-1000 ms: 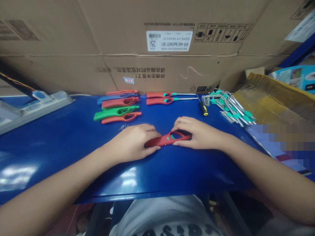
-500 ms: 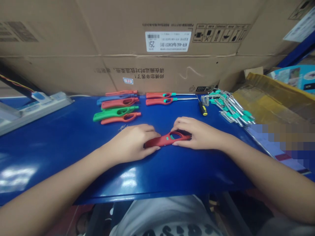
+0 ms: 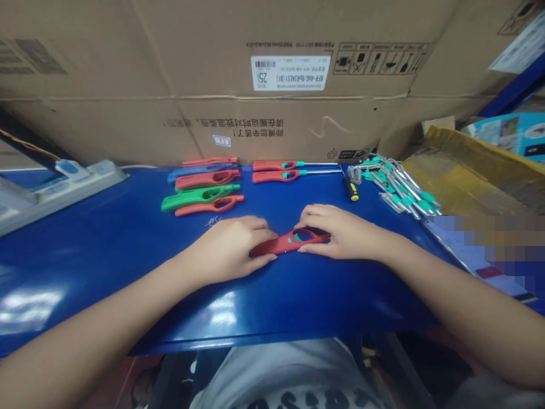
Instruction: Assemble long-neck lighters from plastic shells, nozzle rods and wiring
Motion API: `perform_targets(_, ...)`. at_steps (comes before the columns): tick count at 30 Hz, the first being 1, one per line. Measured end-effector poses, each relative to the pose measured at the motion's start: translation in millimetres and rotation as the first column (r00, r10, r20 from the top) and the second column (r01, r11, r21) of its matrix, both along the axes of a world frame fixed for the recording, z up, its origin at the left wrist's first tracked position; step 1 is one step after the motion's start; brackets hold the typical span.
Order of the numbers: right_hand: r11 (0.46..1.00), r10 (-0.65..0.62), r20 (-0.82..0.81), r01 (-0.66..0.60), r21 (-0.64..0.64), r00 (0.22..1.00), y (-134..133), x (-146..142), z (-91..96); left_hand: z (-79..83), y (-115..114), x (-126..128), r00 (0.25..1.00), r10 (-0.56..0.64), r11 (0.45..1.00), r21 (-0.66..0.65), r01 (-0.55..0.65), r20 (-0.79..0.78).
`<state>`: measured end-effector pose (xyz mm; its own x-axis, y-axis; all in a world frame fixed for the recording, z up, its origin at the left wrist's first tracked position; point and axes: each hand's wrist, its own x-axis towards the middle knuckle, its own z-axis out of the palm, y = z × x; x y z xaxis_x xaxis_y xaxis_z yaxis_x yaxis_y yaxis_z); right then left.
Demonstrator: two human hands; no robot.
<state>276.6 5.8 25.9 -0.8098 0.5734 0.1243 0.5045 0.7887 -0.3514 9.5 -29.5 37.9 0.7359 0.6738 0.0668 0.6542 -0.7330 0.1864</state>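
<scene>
Red and slightly glossy, the casing [image 3: 279, 245] between the two hands is long and slim, with a solid handle toward the left and an oval opening toward the right. A green trigger [image 3: 297, 238] shows inside the opening, and a small green patch [image 3: 289, 240] sits on the handle beside it. It lies crosswise over the middle of the blue table [image 3: 272, 307], slightly slanted; whether it touches the surface or is held just above, I cannot tell.

The left hand [image 3: 232, 244] pinches the handle end between thumb and fingers, and the right hand [image 3: 334, 230] pinches the end with the opening. Fingers cover both tips of the casing. Just beyond the left hand, some thin metal bits [image 3: 213, 221] are too small to make out. Farther back, a blue casing [image 3: 181, 172] is partly covered by its neighbours, and the heaped rods [image 3: 409, 193] overlap too much to count.
</scene>
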Motion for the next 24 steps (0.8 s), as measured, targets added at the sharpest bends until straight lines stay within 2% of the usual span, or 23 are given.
perform_targets(6,0.979,-0.019,0.148,-0.012,0.203,0.989,-5.7,-4.4,-3.4,-4.7,-5.4,8.5,0.994,-0.001,0.985,0.17,0.019,-0.109)
perform_targets(10,0.959,0.017,0.173,-0.065,0.275,0.985,-3.9,-4.6,-5.4,-13.3,0.1,7.8,1.0,0.014,0.983,0.183,-0.01,-0.02)
perform_targets(13,0.959,0.017,0.122,-0.051,0.28,0.992,-0.7,-2.7,-4.8,-16.0,4.9,5.6,0.998,0.028,0.987,0.155,-0.036,0.054)
perform_targets(18,0.969,-0.018,0.042,0.007,0.246,0.999,-2.7,-2.5,-0.2,-15.7,3.8,6.9,0.99,-0.001,0.996,0.086,-0.011,0.138)
perform_targets(24,0.977,-0.096,0.042,0.086,0.196,0.994,-4.4,-0.9,4.3,-13.0,4.0,6.3,0.983,-0.004,0.997,0.074,-0.01,0.183)
